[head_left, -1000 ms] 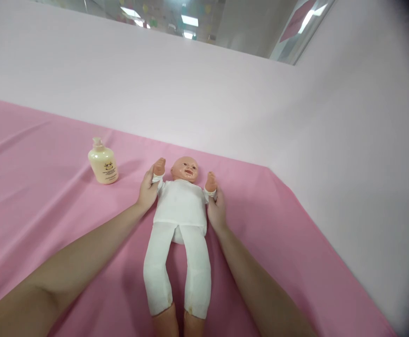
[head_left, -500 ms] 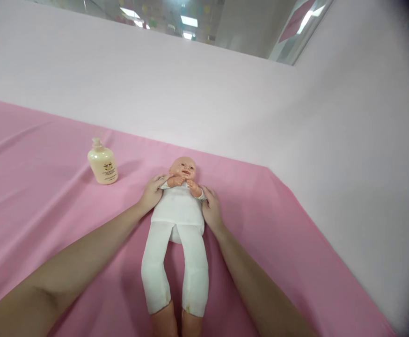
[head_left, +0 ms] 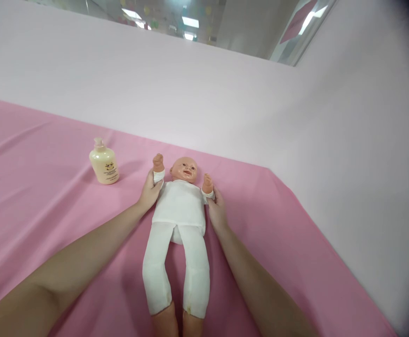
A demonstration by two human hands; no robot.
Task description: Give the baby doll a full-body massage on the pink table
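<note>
A baby doll (head_left: 179,203) with a white cloth body lies face up, its head toward the wall and its feet toward me. My left hand (head_left: 150,191) is closed around the doll's arm on the left, just below its raised plastic hand (head_left: 158,162). On the other side, my right hand (head_left: 218,210) grips the doll's other arm, whose plastic hand (head_left: 207,183) also points up. Parts of my fingers are hidden behind the doll's sleeves.
A pale yellow pump bottle (head_left: 104,162) stands upright to the left of the doll. Pink cloth (head_left: 267,234) covers the surface beneath. Behind it rises a white wall (head_left: 155,89) with a window (head_left: 204,23) at the top.
The doll's arms have swung outward from its chest and now stand raised at either side of its head. My hands have moved slightly outward with them.
</note>
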